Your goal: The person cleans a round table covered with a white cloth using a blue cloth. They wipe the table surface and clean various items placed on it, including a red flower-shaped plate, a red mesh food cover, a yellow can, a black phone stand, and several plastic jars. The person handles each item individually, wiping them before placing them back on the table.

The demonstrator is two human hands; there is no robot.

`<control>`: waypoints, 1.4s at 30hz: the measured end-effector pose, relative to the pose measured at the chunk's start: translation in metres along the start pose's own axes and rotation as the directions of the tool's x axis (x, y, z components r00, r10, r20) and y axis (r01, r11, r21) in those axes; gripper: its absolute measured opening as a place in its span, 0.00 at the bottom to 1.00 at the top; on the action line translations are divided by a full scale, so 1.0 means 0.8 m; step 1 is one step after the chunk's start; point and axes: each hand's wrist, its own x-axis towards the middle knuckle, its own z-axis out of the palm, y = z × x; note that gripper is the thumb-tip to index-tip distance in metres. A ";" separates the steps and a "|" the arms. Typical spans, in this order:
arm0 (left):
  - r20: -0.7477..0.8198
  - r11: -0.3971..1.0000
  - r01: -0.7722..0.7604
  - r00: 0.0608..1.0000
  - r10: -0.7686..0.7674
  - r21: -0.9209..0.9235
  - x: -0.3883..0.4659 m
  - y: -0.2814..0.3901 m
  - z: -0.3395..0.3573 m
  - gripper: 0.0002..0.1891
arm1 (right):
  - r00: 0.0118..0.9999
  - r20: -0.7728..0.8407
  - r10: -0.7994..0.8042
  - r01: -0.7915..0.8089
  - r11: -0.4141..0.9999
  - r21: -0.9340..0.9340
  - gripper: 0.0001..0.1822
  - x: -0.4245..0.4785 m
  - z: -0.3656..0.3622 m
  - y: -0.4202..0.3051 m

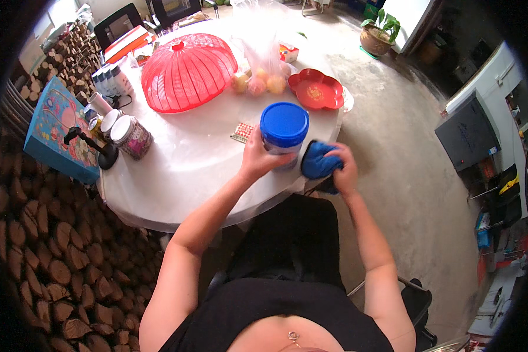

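Observation:
A clear plastic jar with a blue lid stands upright near the edge of the white-covered round table. My left hand is wrapped around the jar's side, just below the lid. At the table's edge, right of the jar, my right hand grips a blue cloth item with dark trim; whether it is a bag or a cap I cannot tell. A small patterned packet lies flat just left of the jar. The jar's lower part is partly hidden by my left hand.
A red mesh food cover, a plastic bag of fruit and a red flower-shaped tray sit beyond the jar. At the left are lidded jars, a black stand and a blue decorated box. Stacked firewood lies below left.

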 end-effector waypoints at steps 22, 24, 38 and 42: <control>-0.079 0.986 -0.149 0.985 0.155 0.079 -0.029 -0.021 0.024 0.57 | 0.842 0.476 -0.252 0.359 0.922 -0.146 0.12 0.179 0.084 -0.146; -0.067 0.992 -0.122 0.990 0.122 0.000 -0.031 -0.025 0.027 0.55 | 0.892 0.448 -0.057 0.069 0.998 -0.012 0.12 0.175 0.067 -0.127; 0.225 0.920 -0.040 0.965 0.137 -0.390 -0.036 -0.044 0.028 0.48 | 0.791 0.438 -0.428 0.547 0.815 -0.192 0.12 0.112 0.087 -0.193; -0.022 0.996 -0.082 0.996 0.082 -0.038 -0.026 -0.017 0.024 0.50 | 0.995 0.047 -0.083 0.073 0.980 0.186 0.15 0.137 0.041 -0.132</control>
